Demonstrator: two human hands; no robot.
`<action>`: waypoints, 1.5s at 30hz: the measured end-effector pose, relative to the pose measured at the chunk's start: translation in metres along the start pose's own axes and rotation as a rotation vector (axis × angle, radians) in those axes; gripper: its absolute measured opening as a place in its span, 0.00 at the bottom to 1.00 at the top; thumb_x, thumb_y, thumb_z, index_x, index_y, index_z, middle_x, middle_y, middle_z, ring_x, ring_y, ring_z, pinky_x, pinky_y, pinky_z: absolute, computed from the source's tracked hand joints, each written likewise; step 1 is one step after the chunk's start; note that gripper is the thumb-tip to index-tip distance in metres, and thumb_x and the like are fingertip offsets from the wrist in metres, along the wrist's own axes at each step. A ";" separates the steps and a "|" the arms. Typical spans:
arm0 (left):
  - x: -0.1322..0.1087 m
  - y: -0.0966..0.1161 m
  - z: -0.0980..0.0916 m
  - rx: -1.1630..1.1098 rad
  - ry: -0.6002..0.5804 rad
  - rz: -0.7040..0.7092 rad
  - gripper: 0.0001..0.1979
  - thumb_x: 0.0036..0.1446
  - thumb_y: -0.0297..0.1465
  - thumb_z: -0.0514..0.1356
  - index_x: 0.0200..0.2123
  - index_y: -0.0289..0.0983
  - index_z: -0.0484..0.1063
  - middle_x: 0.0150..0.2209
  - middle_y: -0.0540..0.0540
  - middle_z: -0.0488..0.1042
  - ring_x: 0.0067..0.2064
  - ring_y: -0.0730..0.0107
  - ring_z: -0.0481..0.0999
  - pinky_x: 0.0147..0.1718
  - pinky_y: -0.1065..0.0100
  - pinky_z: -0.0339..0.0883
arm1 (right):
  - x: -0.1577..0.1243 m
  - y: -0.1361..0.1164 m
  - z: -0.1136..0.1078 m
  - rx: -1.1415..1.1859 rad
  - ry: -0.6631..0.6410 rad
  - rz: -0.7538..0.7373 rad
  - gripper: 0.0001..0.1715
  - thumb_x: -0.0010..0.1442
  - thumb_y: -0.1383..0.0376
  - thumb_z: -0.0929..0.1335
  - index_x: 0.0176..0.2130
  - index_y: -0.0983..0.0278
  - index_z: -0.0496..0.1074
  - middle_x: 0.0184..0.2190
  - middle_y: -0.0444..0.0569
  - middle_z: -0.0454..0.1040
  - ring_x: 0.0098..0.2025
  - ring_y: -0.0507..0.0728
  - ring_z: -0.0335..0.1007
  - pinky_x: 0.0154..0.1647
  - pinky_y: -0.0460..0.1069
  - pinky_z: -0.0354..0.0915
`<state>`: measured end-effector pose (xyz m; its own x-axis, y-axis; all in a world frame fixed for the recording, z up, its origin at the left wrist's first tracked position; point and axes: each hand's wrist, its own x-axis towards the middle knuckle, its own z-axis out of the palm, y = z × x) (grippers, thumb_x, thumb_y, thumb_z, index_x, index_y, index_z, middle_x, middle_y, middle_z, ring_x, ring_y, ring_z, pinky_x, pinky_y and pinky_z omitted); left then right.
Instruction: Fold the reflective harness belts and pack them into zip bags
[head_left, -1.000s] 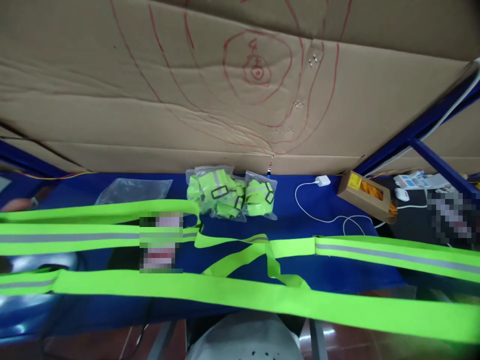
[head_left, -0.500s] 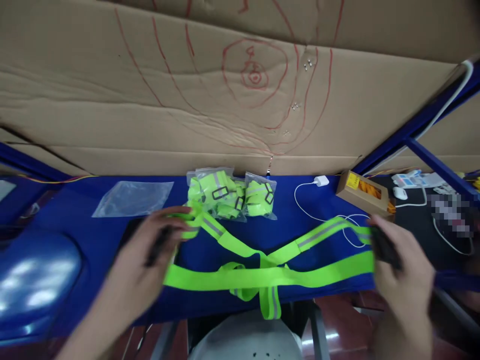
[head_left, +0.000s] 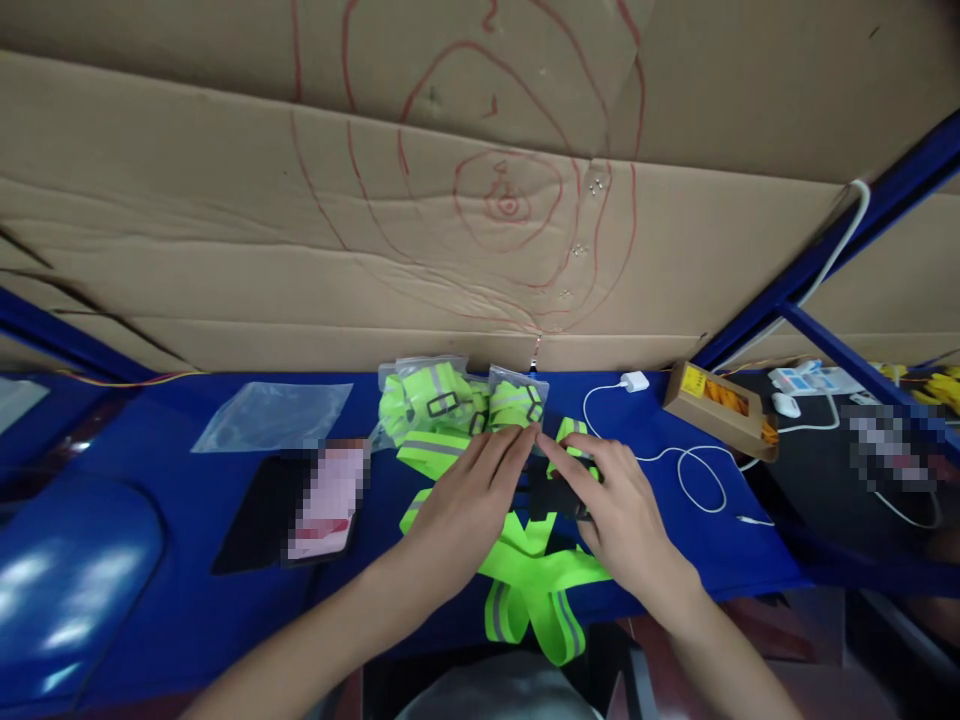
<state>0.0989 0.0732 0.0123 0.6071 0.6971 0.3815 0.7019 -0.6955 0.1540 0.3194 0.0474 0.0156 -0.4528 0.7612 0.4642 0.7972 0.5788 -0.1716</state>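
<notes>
A fluorescent green reflective vest of elastic straps (head_left: 536, 570) with grey stripes lies bunched at the table's front edge, its lower loops hanging over. My left hand (head_left: 476, 490) is closed, fingers straight and pressed together, at the left side of the vest's black buckle (head_left: 551, 492); its thumb is hidden. From the right, my right hand (head_left: 622, 500) grips the buckle between bent fingers and thumb. The fingertips of both hands nearly meet above it. Loose green strap (head_left: 431, 452) spreads out beside my left hand.
Behind my hands sit clear bags of folded green straps (head_left: 435, 395). An empty plastic bag (head_left: 274, 415) and a phone (head_left: 330, 500) on a black cover lie left. To the right are a white charger cable (head_left: 705, 452) and a cardboard box (head_left: 712, 410) with orange contents. Cardboard (head_left: 225, 280) walls the back.
My hands were wide apart, stretching the straps with black ends in each. They have come together at the middle, and the straps have gone slack. The view has tilted slightly up.
</notes>
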 end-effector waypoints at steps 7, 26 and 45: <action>0.005 -0.004 -0.014 -0.133 0.113 -0.091 0.48 0.48 0.12 0.48 0.72 0.41 0.46 0.61 0.38 0.69 0.61 0.51 0.71 0.61 0.46 0.71 | 0.007 0.008 -0.009 -0.008 0.028 0.065 0.55 0.50 0.83 0.60 0.72 0.55 0.54 0.55 0.56 0.66 0.53 0.66 0.66 0.50 0.63 0.70; -0.010 -0.006 0.012 0.224 0.038 -0.017 0.36 0.60 0.13 0.47 0.72 0.26 0.46 0.56 0.31 0.75 0.52 0.50 0.77 0.51 0.53 0.78 | -0.002 0.002 0.015 -0.066 -0.064 0.002 0.52 0.48 0.84 0.60 0.69 0.64 0.61 0.53 0.59 0.69 0.51 0.65 0.67 0.48 0.59 0.69; -0.007 -0.017 -0.034 -0.977 -0.008 -0.244 0.49 0.51 0.36 0.76 0.70 0.48 0.55 0.66 0.40 0.69 0.67 0.49 0.68 0.66 0.52 0.63 | 0.033 -0.007 -0.001 0.951 0.165 0.240 0.39 0.49 0.79 0.68 0.58 0.55 0.67 0.50 0.46 0.73 0.54 0.57 0.73 0.58 0.51 0.68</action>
<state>0.0700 0.0746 0.0384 0.4923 0.8383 0.2343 0.1960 -0.3691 0.9085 0.2994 0.0679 0.0331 -0.2026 0.8803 0.4289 0.1757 0.4636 -0.8685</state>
